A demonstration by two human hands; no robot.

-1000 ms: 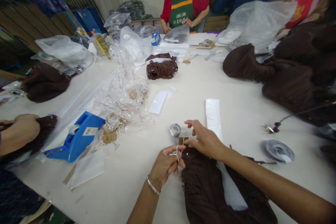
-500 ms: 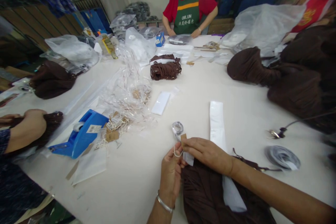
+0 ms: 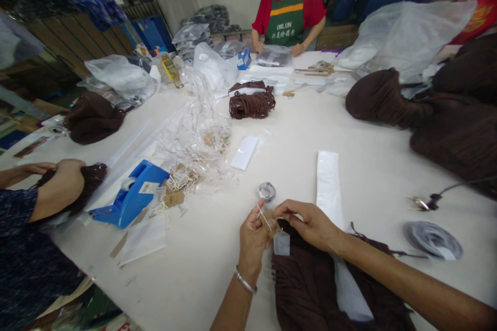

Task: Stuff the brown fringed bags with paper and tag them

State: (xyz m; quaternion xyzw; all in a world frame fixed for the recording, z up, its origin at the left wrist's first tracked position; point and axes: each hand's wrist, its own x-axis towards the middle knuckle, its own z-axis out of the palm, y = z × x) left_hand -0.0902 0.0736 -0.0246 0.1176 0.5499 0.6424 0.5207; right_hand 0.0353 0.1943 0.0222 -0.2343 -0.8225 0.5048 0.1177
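Observation:
My left hand is closed on a small brown hang tag, its white string looped over the fingertips. Close beside it, my right hand pinches with thumb and forefinger at the tag's edge; what exactly sits between those fingers is too small to make out. A translucent white label hangs below the fingers, against a dark brown fringed bag. The bag lies on the table under my right forearm, with a white strip across it. A small grey coil lies just beyond my left fingertips.
A blue tape dispenser, loose tags and clear plastic bags lie left. A folded white strip and larger grey coil lie right. A co-worker's hand works at left; another person stands across the table.
The tag has turned and sits lower, against my left hand. My right fingers have curled into a pinch, and the label now hangs freely. The whole view has shifted slightly.

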